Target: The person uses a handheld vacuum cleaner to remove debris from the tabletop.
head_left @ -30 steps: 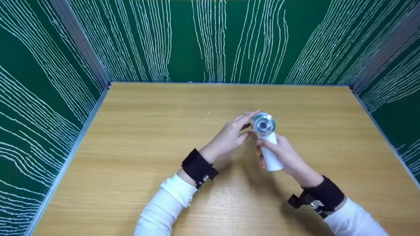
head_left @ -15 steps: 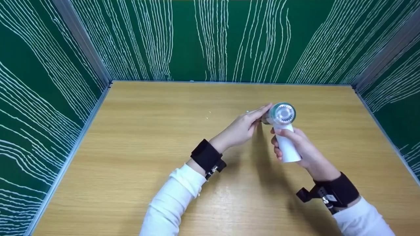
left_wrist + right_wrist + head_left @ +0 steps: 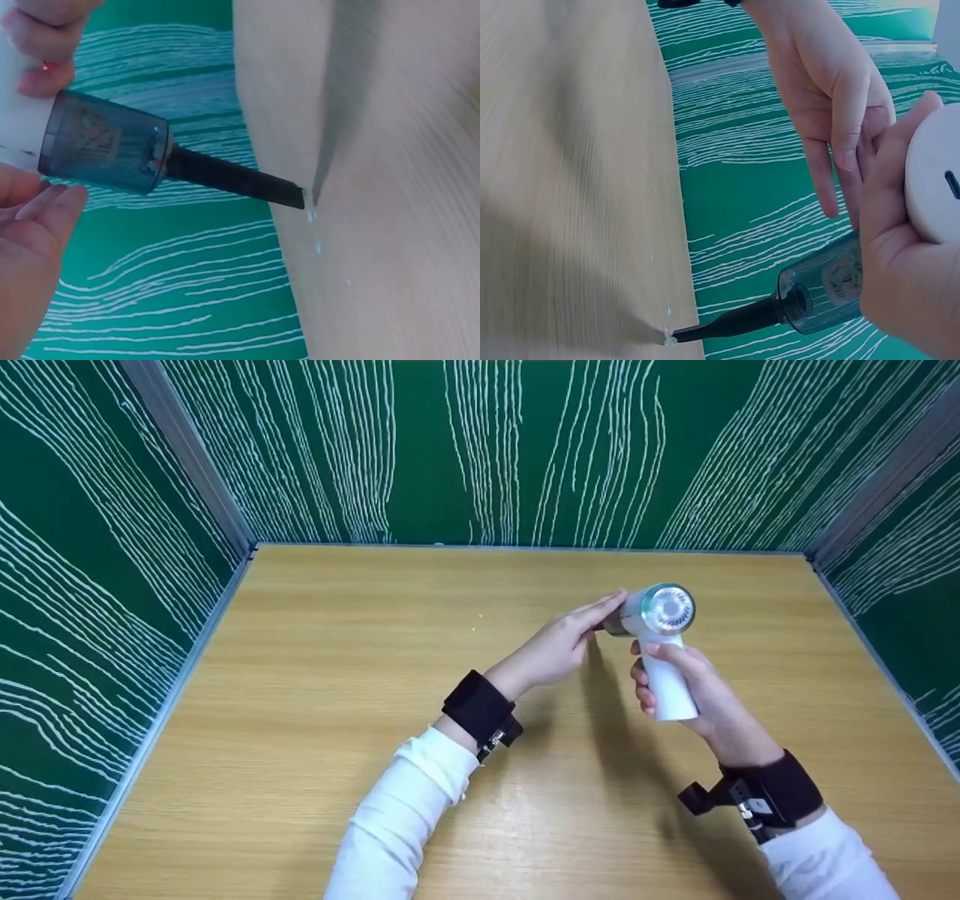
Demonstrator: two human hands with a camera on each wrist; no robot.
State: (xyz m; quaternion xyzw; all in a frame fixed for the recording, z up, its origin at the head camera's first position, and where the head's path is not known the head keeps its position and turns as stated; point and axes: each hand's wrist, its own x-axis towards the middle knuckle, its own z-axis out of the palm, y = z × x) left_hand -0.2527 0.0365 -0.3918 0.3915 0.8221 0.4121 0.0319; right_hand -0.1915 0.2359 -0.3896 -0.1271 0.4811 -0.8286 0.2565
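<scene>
A white handheld vacuum cleaner (image 3: pixel 670 690) is tilted over the table, its round vented end facing up. My right hand (image 3: pixel 709 690) grips its handle, thumb across the upper part. Straight fingers of my left hand (image 3: pixel 551 649) lie along the side of its body; whether they press on it I cannot tell. In the left wrist view, a see-through dust cup (image 3: pixel 112 146) leads to a black narrow nozzle (image 3: pixel 236 178) slanting down to the wood. Beside the nozzle's tip are small white bits (image 3: pixel 319 247). A red light glows by the right hand's fingers.
The wooden table (image 3: pixel 337 660) has a few more pale specks (image 3: pixel 473 628) left of the hands. Green panels (image 3: pixel 420 450) with wavy white lines stand along its back and sides, joined by grey posts (image 3: pixel 191 457). Each wrist wears a black strap (image 3: pixel 480 705).
Both hands and the vacuum cleaner have moved right and toward the back of the table. The vacuum has swung so its side shows more; the left fingers have straightened along it.
</scene>
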